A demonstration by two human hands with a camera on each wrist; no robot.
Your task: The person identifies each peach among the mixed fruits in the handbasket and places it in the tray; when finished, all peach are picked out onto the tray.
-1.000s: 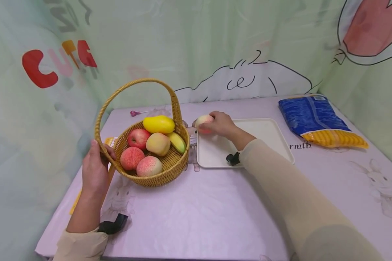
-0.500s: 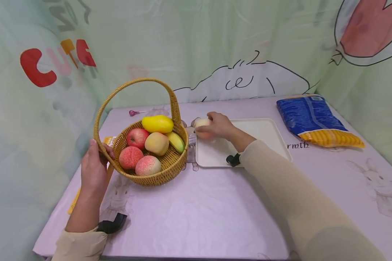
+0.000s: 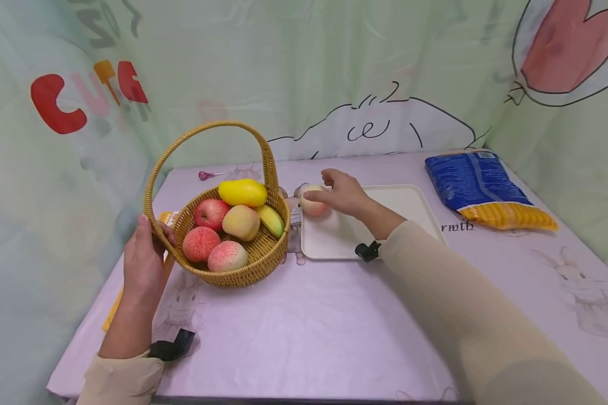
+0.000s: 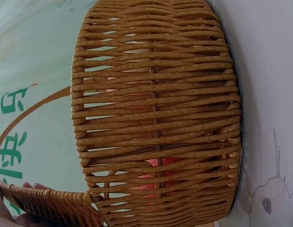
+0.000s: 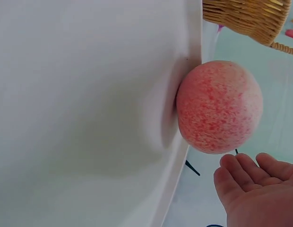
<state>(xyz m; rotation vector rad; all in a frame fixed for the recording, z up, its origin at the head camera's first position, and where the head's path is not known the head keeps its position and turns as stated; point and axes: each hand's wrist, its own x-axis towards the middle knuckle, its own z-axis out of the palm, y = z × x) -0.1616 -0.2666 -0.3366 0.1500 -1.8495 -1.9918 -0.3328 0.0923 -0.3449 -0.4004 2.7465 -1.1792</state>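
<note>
A wicker basket [image 3: 255,269] with a tall arched handle stands on the left of the table. It holds a yellow mango [image 3: 242,193], a red apple [image 3: 211,214], several peaches and a green-yellow fruit [image 3: 271,220]. My left hand [image 3: 143,261] grips the foot of the handle at the basket's near left side. A pink and white peach [image 5: 219,108] rests against the left side of the white tray [image 3: 385,208]. Beside it is my right hand [image 5: 264,189], fingers loosely extended and apart from the fruit in the right wrist view.
A blue and yellow bag [image 3: 486,185] lies right of the tray. Behind the basket is a small purple lollipop [image 3: 206,175]. Something flat and orange [image 3: 112,310] lies partly hidden under the left arm. Printed curtains surround the table on the left, back and right.
My right hand has set the peach down at the tray's left side and its fingers have parted from it. The left hand keeps its grip on the basket handle.
</note>
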